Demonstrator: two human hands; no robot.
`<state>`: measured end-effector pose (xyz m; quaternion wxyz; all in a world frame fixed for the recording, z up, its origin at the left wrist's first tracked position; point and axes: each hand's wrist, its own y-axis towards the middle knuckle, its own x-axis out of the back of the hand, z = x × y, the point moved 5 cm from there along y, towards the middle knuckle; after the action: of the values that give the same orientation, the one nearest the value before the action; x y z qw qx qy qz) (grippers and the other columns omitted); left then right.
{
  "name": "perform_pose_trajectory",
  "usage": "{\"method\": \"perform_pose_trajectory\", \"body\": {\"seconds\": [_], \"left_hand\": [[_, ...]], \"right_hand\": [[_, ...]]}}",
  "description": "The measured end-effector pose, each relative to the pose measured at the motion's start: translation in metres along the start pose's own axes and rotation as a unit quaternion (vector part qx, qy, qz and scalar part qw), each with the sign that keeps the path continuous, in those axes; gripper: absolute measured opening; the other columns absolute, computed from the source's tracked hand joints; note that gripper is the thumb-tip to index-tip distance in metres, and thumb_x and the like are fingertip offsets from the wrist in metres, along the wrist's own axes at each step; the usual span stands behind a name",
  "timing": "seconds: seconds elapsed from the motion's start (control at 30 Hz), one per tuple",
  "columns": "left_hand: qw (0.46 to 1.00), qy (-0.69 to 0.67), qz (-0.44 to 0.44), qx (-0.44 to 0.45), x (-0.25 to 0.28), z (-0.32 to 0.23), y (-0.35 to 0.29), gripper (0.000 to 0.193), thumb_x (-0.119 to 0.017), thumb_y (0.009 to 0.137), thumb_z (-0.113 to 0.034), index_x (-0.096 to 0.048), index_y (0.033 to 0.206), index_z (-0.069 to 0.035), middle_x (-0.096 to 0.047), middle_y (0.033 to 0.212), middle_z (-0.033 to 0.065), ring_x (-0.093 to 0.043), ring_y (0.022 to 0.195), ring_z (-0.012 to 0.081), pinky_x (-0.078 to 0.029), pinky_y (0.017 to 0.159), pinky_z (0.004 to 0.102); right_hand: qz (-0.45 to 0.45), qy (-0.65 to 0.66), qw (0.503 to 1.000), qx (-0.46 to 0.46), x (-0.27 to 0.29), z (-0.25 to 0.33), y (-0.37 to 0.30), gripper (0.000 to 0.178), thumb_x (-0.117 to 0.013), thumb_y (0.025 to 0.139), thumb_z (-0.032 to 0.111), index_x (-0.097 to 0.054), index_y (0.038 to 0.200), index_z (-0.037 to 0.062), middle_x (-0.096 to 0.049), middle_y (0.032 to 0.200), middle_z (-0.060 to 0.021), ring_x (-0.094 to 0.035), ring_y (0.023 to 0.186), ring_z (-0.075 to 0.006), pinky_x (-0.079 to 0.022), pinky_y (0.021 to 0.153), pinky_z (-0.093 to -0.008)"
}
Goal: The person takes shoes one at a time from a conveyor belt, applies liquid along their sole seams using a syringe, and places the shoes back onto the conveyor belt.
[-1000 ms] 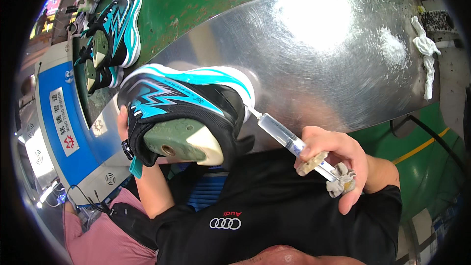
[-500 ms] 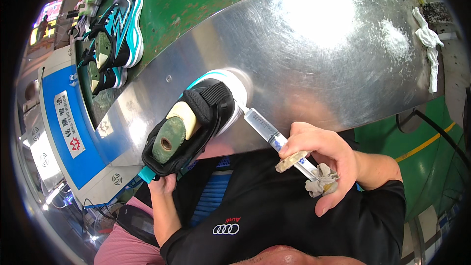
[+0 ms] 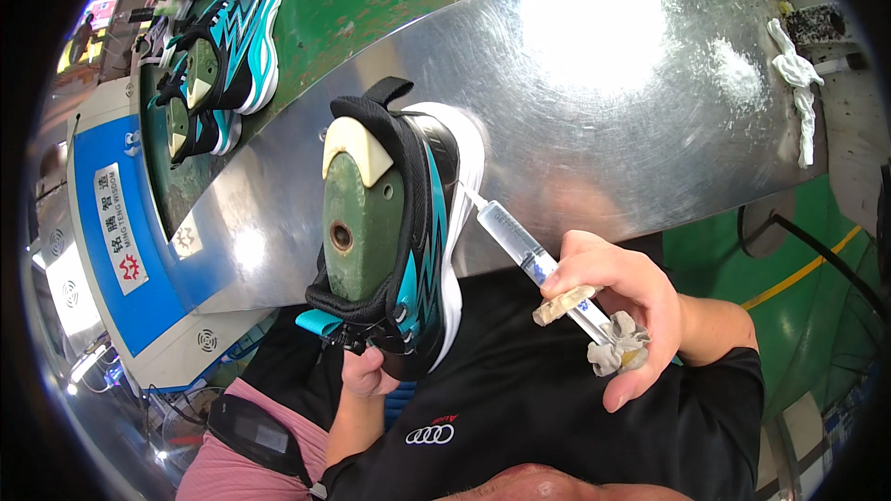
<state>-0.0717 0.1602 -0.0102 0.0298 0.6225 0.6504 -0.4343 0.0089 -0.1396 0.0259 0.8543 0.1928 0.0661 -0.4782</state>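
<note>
My left hand (image 3: 365,373) grips a black and turquoise running shoe (image 3: 429,250) at its toe end, with its fingers mostly hidden beneath. A green shoe last (image 3: 364,223) with a cream-coloured heel piece fills the shoe's opening. The white sole faces right, and the heel is over the metal table. In my right hand (image 3: 624,301) is a clear syringe (image 3: 522,243), its barrel and plunger wrapped with pale, lumpy material where the fingers hold it. The needle tip points up and left, beside the seam between the shoe's upper and sole near the heel; I cannot tell whether it touches.
A curved shiny metal table (image 3: 575,158) lies ahead, with white powder (image 3: 738,74) and a twisted white cloth (image 3: 796,83) at its right. Matching shoes (image 3: 232,46) stand on the green surface (image 3: 371,0) at far left. A blue and grey machine panel (image 3: 111,223) borders the left.
My left hand has turned the shoe more upright and moved it right, showing its turquoise side. The syringe in my right hand has shifted slightly right, still beside the shoe.
</note>
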Motion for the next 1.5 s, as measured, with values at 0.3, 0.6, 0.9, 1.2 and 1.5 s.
{"method": "perform_pose_trajectory", "body": {"seconds": [0.3, 0.6, 0.9, 1.2, 1.5], "left_hand": [[0.994, -0.047, 0.067, 0.069, -0.015, 0.026, 0.001, 0.080, -0.063, 0.070, -0.002, -0.022, 0.139, 0.005, -0.043, 0.134, 0.0201, -0.047, 0.121, 0.0333, -0.038, 0.102, 0.0459], [0.987, -0.050, 0.114, 0.102, -0.040, 0.029, 0.008, 0.073, -0.059, 0.067, -0.004, -0.030, 0.134, 0.005, -0.049, 0.126, 0.0204, -0.051, 0.114, 0.0335, -0.042, 0.098, 0.0451], [0.954, -0.105, 0.164, 0.229, -0.048, 0.045, 0.017, 0.070, -0.051, 0.067, 0.006, -0.034, 0.134, 0.002, -0.051, 0.125, 0.0206, -0.055, 0.112, 0.0308, -0.051, 0.083, 0.0382], [0.892, -0.188, 0.260, 0.319, -0.096, 0.072, 0.040, 0.042, -0.057, 0.080, 0.005, -0.051, 0.122, 0.001, -0.056, 0.121, 0.0142, -0.054, 0.112, 0.0264, -0.040, 0.097, 0.0387], [0.892, -0.167, 0.350, 0.232, -0.152, 0.077, 0.076, 0.036, -0.056, 0.087, -0.002, -0.052, 0.123, -0.002, -0.056, 0.122, 0.0135, -0.053, 0.115, 0.0260, -0.041, 0.100, 0.0403]], "right_hand": [[0.013, -0.018, 1.000, -0.010, -0.014, 0.016, 0.004, 0.081, -0.086, 0.056, 0.035, -0.052, 0.119, -0.0012, -0.058, 0.109, -0.0090, -0.050, 0.080, -0.0196, -0.041, 0.070, -0.0288], [0.026, 0.016, 0.998, -0.057, -0.026, 0.026, -0.001, 0.084, -0.088, 0.051, 0.038, -0.054, 0.115, -0.0054, -0.063, 0.098, -0.0119, -0.043, 0.074, -0.0147, -0.033, 0.062, -0.0264], [0.030, 0.044, 0.987, -0.148, -0.028, 0.060, -0.015, 0.080, -0.088, 0.053, 0.039, -0.056, 0.113, -0.0050, -0.065, 0.097, -0.0108, -0.044, 0.072, -0.0148, -0.034, 0.062, -0.0255], [0.042, -0.066, 0.986, -0.147, -0.024, 0.109, -0.034, 0.064, -0.078, 0.063, 0.033, -0.058, 0.110, -0.0045, -0.066, 0.100, -0.0118, -0.054, 0.066, -0.0198, -0.036, 0.063, -0.0294], [0.005, -0.174, 0.980, -0.100, -0.022, 0.136, -0.056, 0.078, -0.084, 0.054, 0.051, -0.058, 0.110, 0.0020, -0.066, 0.091, -0.0133, -0.045, 0.068, -0.0156, -0.031, 0.058, -0.0267]]}}
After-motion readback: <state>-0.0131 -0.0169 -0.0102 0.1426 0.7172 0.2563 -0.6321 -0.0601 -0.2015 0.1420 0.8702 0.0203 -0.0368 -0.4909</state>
